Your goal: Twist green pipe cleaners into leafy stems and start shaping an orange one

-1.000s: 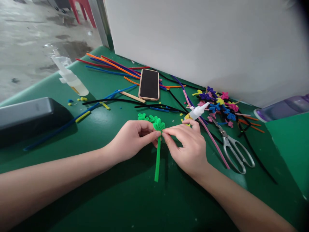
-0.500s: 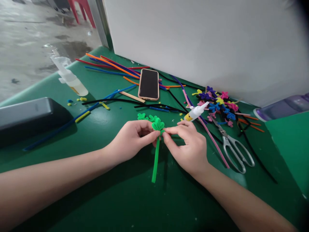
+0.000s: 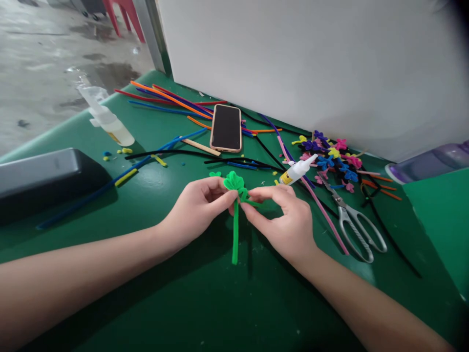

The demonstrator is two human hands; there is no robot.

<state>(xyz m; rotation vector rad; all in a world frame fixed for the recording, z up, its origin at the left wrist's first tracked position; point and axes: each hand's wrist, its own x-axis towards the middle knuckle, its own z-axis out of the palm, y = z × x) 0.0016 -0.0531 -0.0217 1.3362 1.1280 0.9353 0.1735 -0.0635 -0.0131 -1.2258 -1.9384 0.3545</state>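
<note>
My left hand (image 3: 198, 203) pinches a bright green pipe cleaner (image 3: 235, 237) just under its looped, petal-like head (image 3: 233, 181). One straight length points down below my fingers. My right hand (image 3: 285, 211) is closed, thumb and forefinger on a second green length that bends out to the right of the head. Another small green loop (image 3: 215, 174) shows behind my left hand; where it joins is hidden. Beyond my right fingers lies a white glue bottle (image 3: 298, 170). Silver scissors (image 3: 353, 222) rest on the table to the right of that hand.
Loose coloured pipe cleaners (image 3: 176, 100) and a phone (image 3: 226, 128) lie across the green table (image 3: 205, 308). A heap of small pipe-cleaner flowers (image 3: 333, 157) sits at back right. At left stand a clear bottle (image 3: 115, 128) and a dark box-like object (image 3: 44, 171). A white panel (image 3: 311, 63) borders the back.
The green head has shifted slightly left and up, and its hanging length now points straighter down. The right-hand green length now shows bent outward between my right fingers.
</note>
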